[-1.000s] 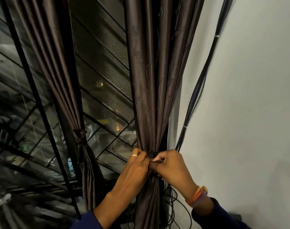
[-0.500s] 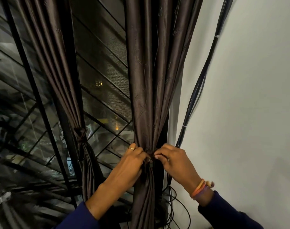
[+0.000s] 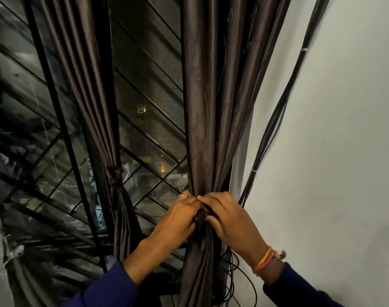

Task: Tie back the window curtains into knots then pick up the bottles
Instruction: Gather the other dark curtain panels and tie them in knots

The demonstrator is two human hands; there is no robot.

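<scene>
My hands have slid together on the right curtain [image 3: 211, 129]: my left hand [image 3: 180, 218] and right hand [image 3: 229, 216] now overlap, both pinching its gathered waist, so this knot is tightening. The left curtain [image 3: 114, 178] is already knotted. No bottles or containers in view.

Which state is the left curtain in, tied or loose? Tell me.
Tied. The left curtain is cinched by a knot partway down, folds gathered above and flaring below. No hand touches it.

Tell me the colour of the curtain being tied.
Dark brown with a satin sheen and faint embossed motifs, on the right curtain; the head view shows it.
</scene>
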